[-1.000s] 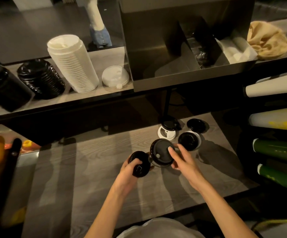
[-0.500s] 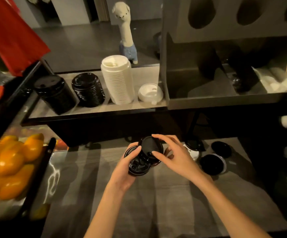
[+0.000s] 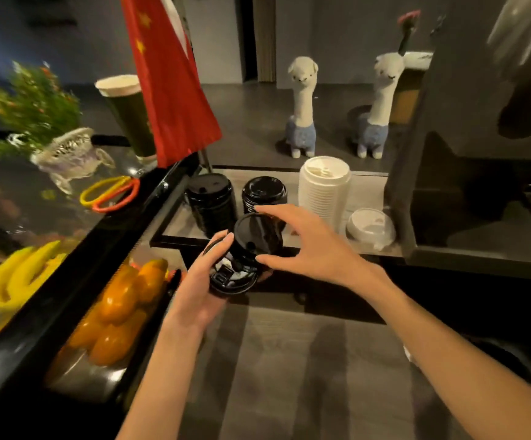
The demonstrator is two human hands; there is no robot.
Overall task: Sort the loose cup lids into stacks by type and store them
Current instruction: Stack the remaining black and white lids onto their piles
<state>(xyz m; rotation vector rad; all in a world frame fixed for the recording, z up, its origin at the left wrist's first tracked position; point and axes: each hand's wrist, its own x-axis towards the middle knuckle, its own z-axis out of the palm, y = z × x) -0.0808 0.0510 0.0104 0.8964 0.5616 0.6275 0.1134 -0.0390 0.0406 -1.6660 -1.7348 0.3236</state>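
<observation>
Landmark: tall white lid stack [image 3: 325, 192], upright on the raised shelf [image 3: 175, 228].

- Left hand [image 3: 201, 289]: front-left of white stack, below shelf edge; fingers curled round a black lid w/ white inner parts [image 3: 230, 277], held from the left side, top facing up.
- Right hand [image 3: 313, 246]: just in front of white stack; thumb and forefinger pinch a second black lid [image 3: 251, 235] by its rim. This lid is tilted, overlapping the upper edge of the left-hand lid; touching or not – cannot tell.
- Black lid stack, shorter [image 3: 264, 193]: just left of white stack, partly hidden behind right-hand fingers.
- Black lid stack, taller [image 3: 211, 203]: further left, at shelf's left end.
- Single white lid [image 3: 371, 228]: just right of white stack, lying flat on shelf.
- Two llama figures [image 3: 302, 106]: behind white stack, on dark counter.
- Red flag [image 3: 169, 81]: back-left of white stack.
- Oranges [image 3: 121, 309]: well left, low, in display case.
</observation>
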